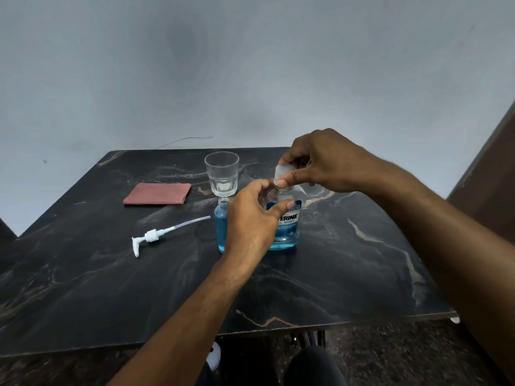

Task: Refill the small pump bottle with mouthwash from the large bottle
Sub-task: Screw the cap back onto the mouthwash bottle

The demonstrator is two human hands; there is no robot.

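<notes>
Both hands are up at the large bottle (287, 227), which stands upright near the middle of the dark marble table (83, 274) with blue mouthwash low in it. The left hand (250, 218) curls round its shoulder, thumb across the label. The right hand (320, 165) comes over the top, fingers and thumb pinching the clear cap (282, 178) at the neck. Just left of it, half hidden by the left hand, stands the small pump bottle (220, 229), open-necked and blue inside. The pump head (150, 236) lies flat further left. Behind sit a glass tumbler (222, 174) and a folded reddish cloth (157, 193).
</notes>
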